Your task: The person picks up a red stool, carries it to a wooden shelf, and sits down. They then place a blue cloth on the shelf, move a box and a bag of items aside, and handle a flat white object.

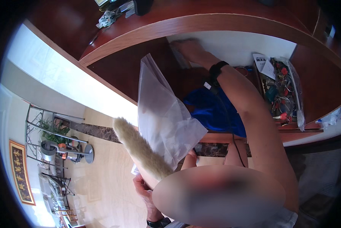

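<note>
My left hand (pixel 144 186) grips the lower end of a long pale thing with beige fluffy pile (pixel 142 148), at the lower middle left. Beside it a translucent plastic bag (pixel 164 122) stands up in front of the shelf opening. My right arm reaches into the wooden shelf compartment, and my right hand (pixel 190 51) is at its back, near the white rear panel. Its fingers are blurred, and whether it holds anything is unclear. Under the right forearm lies a blue shiny cloth (pixel 213 108), with a black cable (pixel 226 108) running down across it.
A tray of small tools and red-handled parts (pixel 281 94) stands on the right of the compartment, with papers (pixel 263 65) and clear plastic. The curved wooden shelf edge (pixel 187 24) runs above my right hand. A metal rack (pixel 56 132), plant and vacuum-like machine stand at the far left.
</note>
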